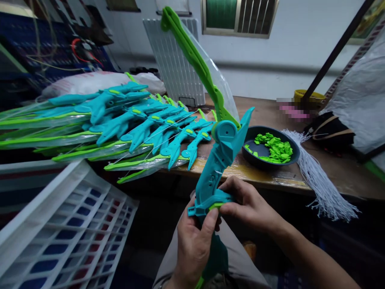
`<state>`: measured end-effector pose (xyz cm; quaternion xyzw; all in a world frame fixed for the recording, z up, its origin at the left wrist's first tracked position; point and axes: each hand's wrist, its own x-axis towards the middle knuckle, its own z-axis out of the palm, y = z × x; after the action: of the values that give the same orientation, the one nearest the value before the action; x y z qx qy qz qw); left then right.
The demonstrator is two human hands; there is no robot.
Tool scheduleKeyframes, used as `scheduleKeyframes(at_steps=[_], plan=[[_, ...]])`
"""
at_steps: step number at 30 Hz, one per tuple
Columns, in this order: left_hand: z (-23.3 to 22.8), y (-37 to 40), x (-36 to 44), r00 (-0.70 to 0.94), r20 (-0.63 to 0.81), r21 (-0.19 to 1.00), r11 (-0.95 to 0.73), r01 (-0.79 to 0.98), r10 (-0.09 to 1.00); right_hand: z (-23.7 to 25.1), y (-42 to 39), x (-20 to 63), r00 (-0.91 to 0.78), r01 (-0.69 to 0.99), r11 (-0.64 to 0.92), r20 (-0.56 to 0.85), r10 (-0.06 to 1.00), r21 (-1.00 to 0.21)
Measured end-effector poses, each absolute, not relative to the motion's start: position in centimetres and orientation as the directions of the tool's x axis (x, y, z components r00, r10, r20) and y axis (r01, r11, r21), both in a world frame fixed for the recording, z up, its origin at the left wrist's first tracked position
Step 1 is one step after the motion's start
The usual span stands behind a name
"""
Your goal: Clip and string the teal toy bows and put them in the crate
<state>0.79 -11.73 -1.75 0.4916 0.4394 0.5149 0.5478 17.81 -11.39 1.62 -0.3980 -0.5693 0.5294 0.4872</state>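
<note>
A teal toy bow (207,172) with a bright green limb (195,60) and clear plastic along it stands upright in front of me. My left hand (192,245) is wrapped round its middle from below, thumb on a small green piece (215,206) set in the teal body. From the right, my right hand (249,204) grips the same part, its thumb at the edge of that green piece and its fingers partly hidden behind the body. The bow's lower end hangs over my lap. Behind it, a dark bowl (251,159) contains many small green pieces (275,148).
Similar teal and green bows (129,120) lie piled across the table (339,176) on the left. A bundle of white strings (319,180) hangs over its right edge. A white plastic crate (42,202) stands at lower left. A dark pole (337,50) slants at the right.
</note>
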Motion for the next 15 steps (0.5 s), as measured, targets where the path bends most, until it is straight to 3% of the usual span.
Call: scheduleKeyframes(at_steps=[2,8,11,13,15], plan=[[-2.3,-11.5,0.8,0.116,-0.001,0.991,0.016,-0.135,0.993,1.4,-11.4,17.8,-0.158,-0.055,0.102,0.11,0.981,-0.993],[-2.9,-9.9,0.7,0.178,-0.054,0.993,0.071,-0.093,0.983,0.8,-12.6,17.0,0.05,0.253,0.154,0.172,0.984,-0.955],[-3.1,-8.5,0.8,0.269,-0.127,0.971,0.175,-0.164,0.955,-0.5,-13.0,16.8,0.137,0.244,0.117,0.153,0.979,-0.963],[-3.2,-7.5,0.6,0.311,-0.194,0.933,0.273,-0.234,0.93,-1.6,-13.1,17.3,0.102,0.217,0.087,0.111,0.989,-0.972],[-3.0,-6.4,-0.1,0.299,-0.258,0.89,0.346,-0.296,0.919,-2.4,-13.2,18.8,0.021,0.313,0.074,0.084,0.996,-0.947]])
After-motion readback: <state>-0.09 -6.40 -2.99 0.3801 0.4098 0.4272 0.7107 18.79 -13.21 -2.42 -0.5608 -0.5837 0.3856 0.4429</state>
